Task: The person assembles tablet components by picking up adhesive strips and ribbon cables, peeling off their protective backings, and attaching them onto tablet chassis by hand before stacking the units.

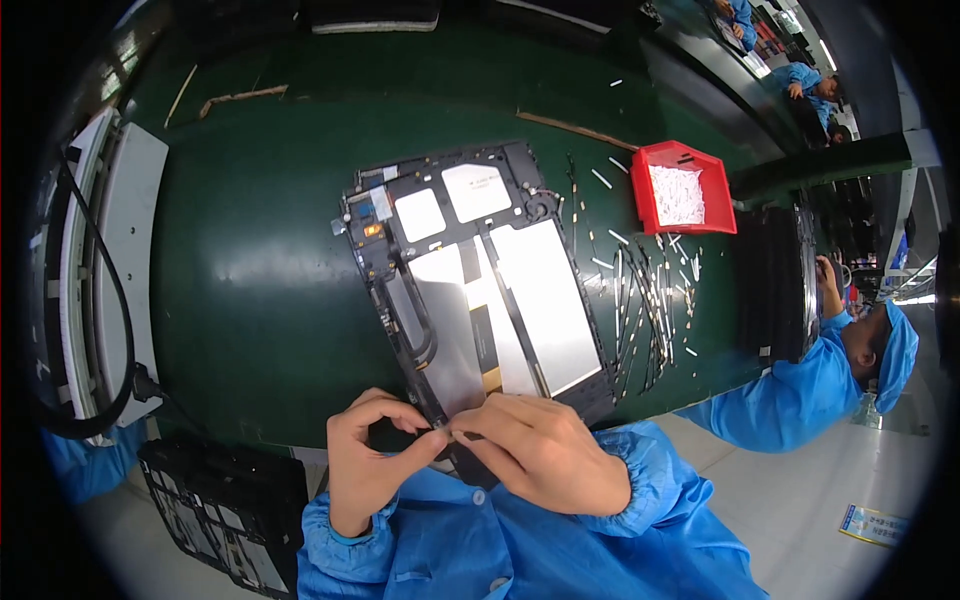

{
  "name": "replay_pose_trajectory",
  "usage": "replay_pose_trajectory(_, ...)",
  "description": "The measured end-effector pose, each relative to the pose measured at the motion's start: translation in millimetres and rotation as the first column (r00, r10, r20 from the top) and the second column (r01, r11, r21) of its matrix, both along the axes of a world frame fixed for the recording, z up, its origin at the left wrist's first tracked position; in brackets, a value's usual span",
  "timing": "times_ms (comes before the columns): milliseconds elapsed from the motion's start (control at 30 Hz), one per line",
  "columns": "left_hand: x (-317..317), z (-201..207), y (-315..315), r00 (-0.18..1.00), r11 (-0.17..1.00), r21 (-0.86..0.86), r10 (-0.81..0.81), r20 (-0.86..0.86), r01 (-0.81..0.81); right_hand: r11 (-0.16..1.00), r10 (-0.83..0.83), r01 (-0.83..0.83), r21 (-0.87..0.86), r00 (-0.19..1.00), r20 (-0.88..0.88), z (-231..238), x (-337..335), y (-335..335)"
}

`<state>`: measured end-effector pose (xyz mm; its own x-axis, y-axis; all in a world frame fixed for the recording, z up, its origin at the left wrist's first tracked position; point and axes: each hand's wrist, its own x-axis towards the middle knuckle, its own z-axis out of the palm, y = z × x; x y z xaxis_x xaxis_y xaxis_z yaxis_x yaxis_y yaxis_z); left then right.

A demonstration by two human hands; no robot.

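Observation:
A black device frame [540,300] with shiny silver panels lies slightly turned on the green table in front of me. Small parts and an orange-marked piece sit at its far left corner. Both my hands meet at its near left edge. My left hand [375,455] pinches thumb and forefinger there, the other fingers curled. My right hand [550,455] rests over the near edge of the frame, its fingertips pressed together close to the left thumb. Whatever lies between the fingertips is too small to make out.
Thin black strips [640,310] and small white pieces are scattered right of the frame. Beyond them stands a red bin [645,195] of white pieces. A white machine [130,260] with a black cable is at left. More frames [225,510] stand lower left. A blue-clad co-worker [790,400] sits at right.

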<state>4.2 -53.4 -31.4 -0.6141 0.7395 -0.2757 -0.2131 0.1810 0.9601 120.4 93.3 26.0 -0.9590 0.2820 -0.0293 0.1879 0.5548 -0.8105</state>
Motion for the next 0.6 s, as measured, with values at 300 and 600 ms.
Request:
replay_pose_trajectory(300, 20, 4, -16, 0.976, 0.991, -0.111, 0.053, -0.211, -0.078, 1.000, 0.013, -0.014, -0.013, 0.999, -0.044, -3, 3, -12)
replay_pose_trajectory(600, 41, 25, -39, 1.000, 0.979, -0.204, -0.025, -0.004, 0.024, 0.999, -0.038, 0.039, 0.007, 0.993, -0.109, -8, 9, -12)
